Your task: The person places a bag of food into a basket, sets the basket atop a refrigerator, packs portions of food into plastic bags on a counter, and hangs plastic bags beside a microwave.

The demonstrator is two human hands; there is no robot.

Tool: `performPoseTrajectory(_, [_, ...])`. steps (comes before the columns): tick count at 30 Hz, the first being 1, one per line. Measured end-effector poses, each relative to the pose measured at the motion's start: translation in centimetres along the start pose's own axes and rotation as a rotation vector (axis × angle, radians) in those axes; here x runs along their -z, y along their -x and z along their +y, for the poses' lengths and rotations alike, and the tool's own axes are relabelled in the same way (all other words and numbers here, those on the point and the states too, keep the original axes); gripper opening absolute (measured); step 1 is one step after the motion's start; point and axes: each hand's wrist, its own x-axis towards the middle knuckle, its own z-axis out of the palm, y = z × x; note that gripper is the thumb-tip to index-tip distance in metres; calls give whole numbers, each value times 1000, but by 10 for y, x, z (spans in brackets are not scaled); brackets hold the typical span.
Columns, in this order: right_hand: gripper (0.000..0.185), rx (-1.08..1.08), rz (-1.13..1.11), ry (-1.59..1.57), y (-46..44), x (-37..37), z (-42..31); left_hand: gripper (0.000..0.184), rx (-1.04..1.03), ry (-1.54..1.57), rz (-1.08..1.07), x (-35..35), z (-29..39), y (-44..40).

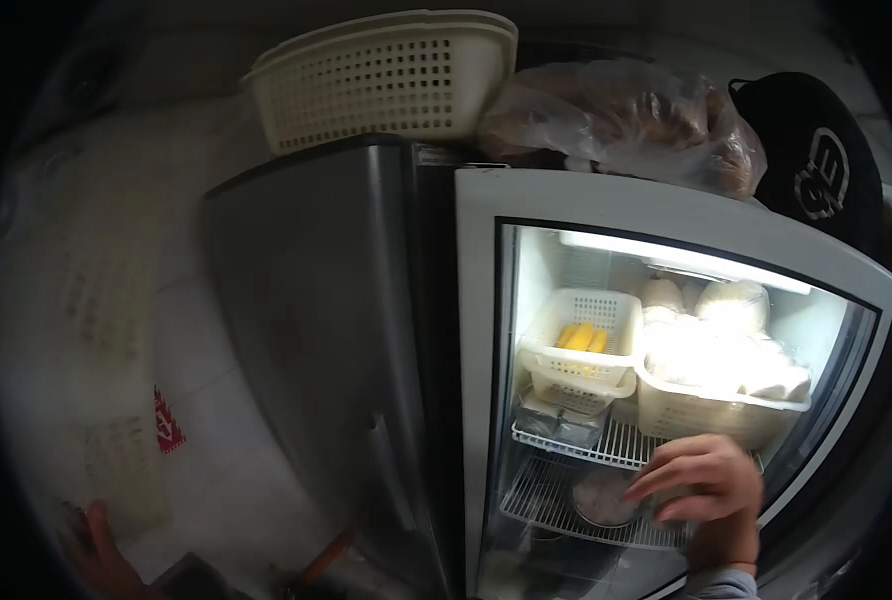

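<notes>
My right hand [701, 485] is in front of the glass door of a lit fridge [666, 190], its fingers loosely bent and apart, with nothing visible in them. Through the glass, a white basket with yellow items [583, 338] stands on a wire shelf [621, 443] beside a wider tub [711, 412] full of pale, overexposed bundles. A round dish [603, 498] sits on the lower shelf near my fingertips. My left hand [111, 560] is low at the far left, close to a dim, pale perforated basket [124, 475]; its fingers are dark and blurred.
A dark grey cabinet [306, 260] stands left of the fridge. On top are a cream perforated basket [376, 90], a clear plastic bag with brownish contents [631, 115] and a black cap [811, 150]. A red-and-white label [169, 422] shows at the left.
</notes>
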Motion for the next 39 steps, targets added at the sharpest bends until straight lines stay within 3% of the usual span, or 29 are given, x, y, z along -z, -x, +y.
performPoseTrajectory(5, [34,-33,402,611,2,37,-47,48,-5,-57,0,1,-12,-9])
performPoseTrajectory(6, [41,-118,509,900,-7,45,-62,51,14,-29,-4,-1,-37,-16])
performPoseTrajectory(7, [50,105,672,1006,-7,66,-43,53,35,-5,-8,-4,-50,-22])
performPoseTrajectory(8, [56,162,534,1222,-27,91,-58,55,66,0,-23,-3,-26,-18])
performPoseTrajectory(9, [55,24,585,1401,-44,104,-68,55,65,13,-29,-7,-28,-20])
performPoseTrajectory(11, [56,-69,651,1466,-81,135,-59,55,-16,-104,85,-14,-34,-22])
performPoseTrajectory(12, [61,-44,580,1561,-96,152,-51,55,-14,-99,83,-14,-31,-23])
performPoseTrajectory(13, [75,-222,464,1528,-112,163,-46,55,-29,-87,25,-14,-26,-26])
performPoseTrajectory(15, [82,-228,360,1398,-132,177,-35,54,-37,-80,-29,-12,-30,-28])
performPoseTrajectory(17, [83,-120,250,1687,-148,177,-29,49,-191,-138,-21,-12,-49,-37])
performPoseTrajectory(21, [63,-95,185,1645,-158,174,-28,42,38,-42,65,-9,8,-23])
performPoseTrajectory(23, [47,-393,194,1606,-166,170,-38,38,-41,-11,80,-4,2,-26])
performPoseTrajectory(24, [47,-394,198,1610,-168,188,-34,36,-78,10,86,1,1,-27])
performPoseTrajectory(26, [50,-170,285,2008,-167,233,-18,33,-171,53,85,8,3,-27])
performPoseTrajectory(27, [50,-179,292,2014,-170,230,-31,31,-231,83,82,13,6,-27])
performPoseTrajectory(29, [49,-528,1000,1116,-184,215,-65,28,-417,137,48,23,15,-24])
performPoseTrajectory(33, [37,-379,1183,1048,-187,237,-57,23,-948,272,-167,47,51,-16])
performPoseTrajectory(34, [36,-304,1322,942,-190,236,-57,22,-1037,294,-246,51,63,-12])
performPoseTrajectory(37, [36,-162,1538,838,-201,254,-43,20,-1059,319,-323,59,92,4])
performPoseTrajectory(39, [37,-108,1613,853,-198,265,-35,20,-1149,128,-298,65,86,17])
